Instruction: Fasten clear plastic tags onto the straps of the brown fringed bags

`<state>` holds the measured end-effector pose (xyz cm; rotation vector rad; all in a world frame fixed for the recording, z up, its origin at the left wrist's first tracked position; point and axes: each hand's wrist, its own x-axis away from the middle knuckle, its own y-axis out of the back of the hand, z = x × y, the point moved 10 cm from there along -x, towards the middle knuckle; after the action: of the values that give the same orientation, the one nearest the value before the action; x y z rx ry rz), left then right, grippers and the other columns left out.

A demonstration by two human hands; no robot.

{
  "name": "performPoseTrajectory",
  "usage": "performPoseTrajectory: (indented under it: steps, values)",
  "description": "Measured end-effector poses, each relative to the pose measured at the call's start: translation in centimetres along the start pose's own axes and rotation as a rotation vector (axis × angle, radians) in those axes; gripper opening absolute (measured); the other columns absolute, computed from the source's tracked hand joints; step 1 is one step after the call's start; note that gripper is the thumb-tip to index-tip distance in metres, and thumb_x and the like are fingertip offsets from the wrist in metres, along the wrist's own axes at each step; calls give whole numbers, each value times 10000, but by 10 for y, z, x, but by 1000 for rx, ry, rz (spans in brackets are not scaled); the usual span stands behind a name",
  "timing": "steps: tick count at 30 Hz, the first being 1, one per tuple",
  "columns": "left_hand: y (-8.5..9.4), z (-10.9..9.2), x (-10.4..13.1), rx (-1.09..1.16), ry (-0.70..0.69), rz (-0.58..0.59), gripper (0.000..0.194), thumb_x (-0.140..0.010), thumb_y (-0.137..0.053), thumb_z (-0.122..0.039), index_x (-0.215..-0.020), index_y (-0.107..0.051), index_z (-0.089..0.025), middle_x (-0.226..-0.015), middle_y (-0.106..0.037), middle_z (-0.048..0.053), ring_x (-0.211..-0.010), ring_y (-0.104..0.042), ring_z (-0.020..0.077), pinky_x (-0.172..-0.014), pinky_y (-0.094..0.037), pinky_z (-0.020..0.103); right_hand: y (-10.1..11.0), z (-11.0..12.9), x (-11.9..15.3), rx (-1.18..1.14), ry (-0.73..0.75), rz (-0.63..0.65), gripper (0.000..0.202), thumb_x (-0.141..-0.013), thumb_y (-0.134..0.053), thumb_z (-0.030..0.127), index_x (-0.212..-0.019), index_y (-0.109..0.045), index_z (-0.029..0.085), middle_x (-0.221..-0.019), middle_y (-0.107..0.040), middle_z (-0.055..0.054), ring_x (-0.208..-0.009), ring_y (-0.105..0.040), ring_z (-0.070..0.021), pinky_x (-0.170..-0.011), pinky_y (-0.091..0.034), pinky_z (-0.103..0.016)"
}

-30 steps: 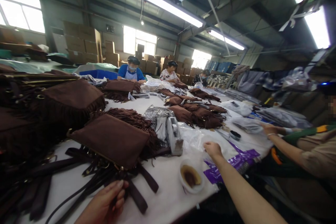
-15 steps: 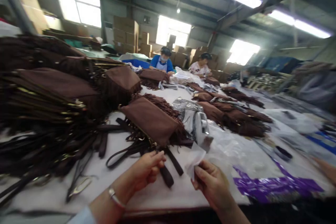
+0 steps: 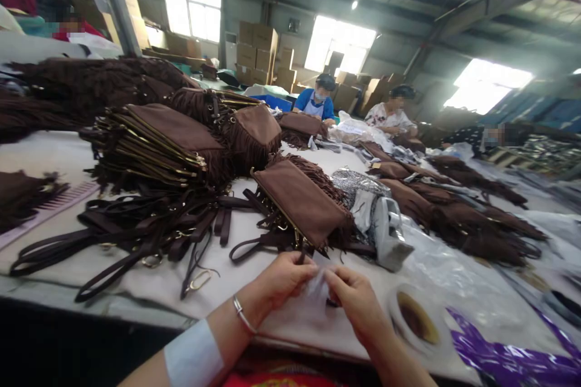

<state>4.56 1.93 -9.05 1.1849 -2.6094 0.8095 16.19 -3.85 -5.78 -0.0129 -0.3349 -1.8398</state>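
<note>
A small, thin white sheet (image 3: 318, 284), partly see-through, is stretched between my two hands over the table's front edge. My left hand (image 3: 287, 281) is closed, its fingertips pinching the sheet's left side close to a dark strap end. On the other side my right hand (image 3: 356, 299) grips the sheet between thumb and fingers; something small and dark shows below those fingers. Just beyond them lies a brown fringed pouch (image 3: 304, 199) with its gold zipper edge towards me. A dark wrist strap (image 3: 249, 248) loops out beside it.
Brown pouches (image 3: 167, 127) are stacked at left, dark straps (image 3: 136, 236) spilling forward. A pink comb (image 3: 54, 208) lies far left. On the right are silver packing (image 3: 376, 217), a tape roll (image 3: 415, 317) and purple plastic (image 3: 508, 354). Several people sit across the table.
My left hand has come across to the right and closed on the white sheet beside my right hand. The view has swung left, bringing the comb and tape roll into sight.
</note>
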Motion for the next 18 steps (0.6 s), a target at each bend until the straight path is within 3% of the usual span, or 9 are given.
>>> performPoseTrajectory:
  steps: [4,7,9,13,18]
  values:
    - [4,1,-2,72,62,61,408,-740,-656,-536,-837,-571,-149,-649,-542,-30,-435,-352,41,-430,-222,199,10,-11,1,79,-54,-102,392,-737,-664,523,-626,-621,150,-522,-452,36,-514,-370,-102,-488,-277,-235]
    - [14,-1,-1,136,139,61,346,-769,-639,-467,-871,-605,-138,-745,-609,29,-555,-525,96,-528,-383,231,14,-13,9,178,-86,-113,348,-711,-661,482,-594,-603,159,-515,-454,37,-519,-376,-107,-502,-288,-241]
    - [17,-8,-1,152,139,71,288,-728,-700,-385,-843,-619,-134,-770,-628,45,-621,-571,121,-595,-423,256,10,-11,14,258,-87,-94,318,-715,-639,450,-584,-596,164,-515,-456,37,-526,-388,-113,-512,-295,-245]
    - [9,-23,-6,105,84,121,309,-655,-775,-380,-759,-610,-140,-645,-561,-7,-538,-495,91,-524,-326,234,-8,-5,17,410,-47,-40,258,-731,-598,382,-585,-598,169,-543,-493,26,-562,-436,-130,-540,-314,-250]
    - [12,-29,-10,-108,5,37,351,-639,-771,-437,-662,-561,-156,-546,-457,-59,-451,-330,60,-467,-175,260,-19,-4,16,454,-18,-6,237,-744,-576,366,-612,-611,171,-562,-512,24,-585,-458,-140,-560,-333,-253]
